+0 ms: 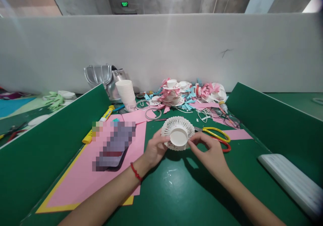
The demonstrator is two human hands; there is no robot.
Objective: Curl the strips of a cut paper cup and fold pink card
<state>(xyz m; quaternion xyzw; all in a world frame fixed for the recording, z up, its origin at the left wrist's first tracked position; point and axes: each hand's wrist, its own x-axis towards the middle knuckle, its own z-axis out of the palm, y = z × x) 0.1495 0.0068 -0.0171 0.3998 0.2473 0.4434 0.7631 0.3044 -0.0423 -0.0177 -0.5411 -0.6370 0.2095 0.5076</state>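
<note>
A white paper cup [179,136], its sides cut into strips fanned out round the base like a flower, is held up above the green table. My left hand [156,148] grips its left edge, thumb on the rim of the round base. At its lower right, my right hand [208,149] pinches the edge between thumb and forefinger. Just behind the right hand lie scissors [216,134] with yellow and red handles. The undersides of the fanned strips are hidden from me.
Pink paper sheets [75,185], a dark phone [113,148] and a yellow glue stick [88,136] lie left. Stacked paper cups [125,93], a silver bag [99,74] and finished cup flowers [173,93] stand behind. A white slab-like object [287,179] lies right, between green dividers [272,118].
</note>
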